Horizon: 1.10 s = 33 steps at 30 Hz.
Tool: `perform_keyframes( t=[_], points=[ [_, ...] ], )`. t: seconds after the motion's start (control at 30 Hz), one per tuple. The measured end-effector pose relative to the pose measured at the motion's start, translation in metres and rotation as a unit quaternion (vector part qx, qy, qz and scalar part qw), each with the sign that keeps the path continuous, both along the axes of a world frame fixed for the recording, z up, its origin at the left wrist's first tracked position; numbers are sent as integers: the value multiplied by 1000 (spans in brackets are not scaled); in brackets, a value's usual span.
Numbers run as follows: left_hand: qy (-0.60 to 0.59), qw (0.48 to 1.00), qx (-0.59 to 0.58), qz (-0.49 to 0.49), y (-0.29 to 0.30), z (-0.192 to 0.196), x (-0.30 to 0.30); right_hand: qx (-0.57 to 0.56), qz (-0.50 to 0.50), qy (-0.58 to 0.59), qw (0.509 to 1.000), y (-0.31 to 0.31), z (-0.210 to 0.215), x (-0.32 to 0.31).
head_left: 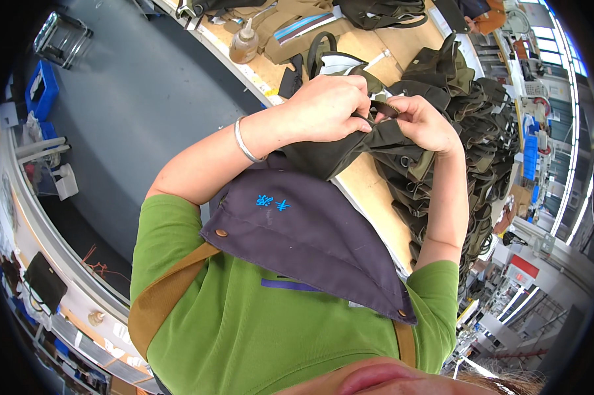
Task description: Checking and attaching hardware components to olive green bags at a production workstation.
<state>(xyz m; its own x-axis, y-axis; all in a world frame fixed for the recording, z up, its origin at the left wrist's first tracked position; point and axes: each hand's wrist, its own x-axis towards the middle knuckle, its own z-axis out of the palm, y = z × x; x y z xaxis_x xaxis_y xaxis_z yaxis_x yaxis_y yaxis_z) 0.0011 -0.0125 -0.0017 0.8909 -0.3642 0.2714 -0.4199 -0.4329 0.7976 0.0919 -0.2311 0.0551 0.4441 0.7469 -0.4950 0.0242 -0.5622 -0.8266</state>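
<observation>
Both hands pinch 1 dark olive fabric piece (349,148) over the workbench (369,191), left hand (326,105) just beside right hand (422,122), the cloth trailing toward the person's chest.

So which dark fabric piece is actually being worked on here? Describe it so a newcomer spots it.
Start at the wooden workbench. Left of the olive pile, one olive piece is lifted off it, pinched between left hand and right hand.
</observation>
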Motion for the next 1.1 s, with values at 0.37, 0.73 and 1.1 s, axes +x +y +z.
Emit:
perform_keyframes(
  t=[0.37, 0.73, 1.1],
  points=[
    [2, 1000, 21, 9, -4, 2, -5, 31, 0, 16, 999, -1, 2, -6],
    [15, 1000, -9, 17, -6, 4, -8, 21, 30, -17, 999, -3, 7, -6],
    [-8, 1000, -12, 23, -9, 6, -10, 24, 8, 2, 1000, -3, 8, -9]
  ],
)
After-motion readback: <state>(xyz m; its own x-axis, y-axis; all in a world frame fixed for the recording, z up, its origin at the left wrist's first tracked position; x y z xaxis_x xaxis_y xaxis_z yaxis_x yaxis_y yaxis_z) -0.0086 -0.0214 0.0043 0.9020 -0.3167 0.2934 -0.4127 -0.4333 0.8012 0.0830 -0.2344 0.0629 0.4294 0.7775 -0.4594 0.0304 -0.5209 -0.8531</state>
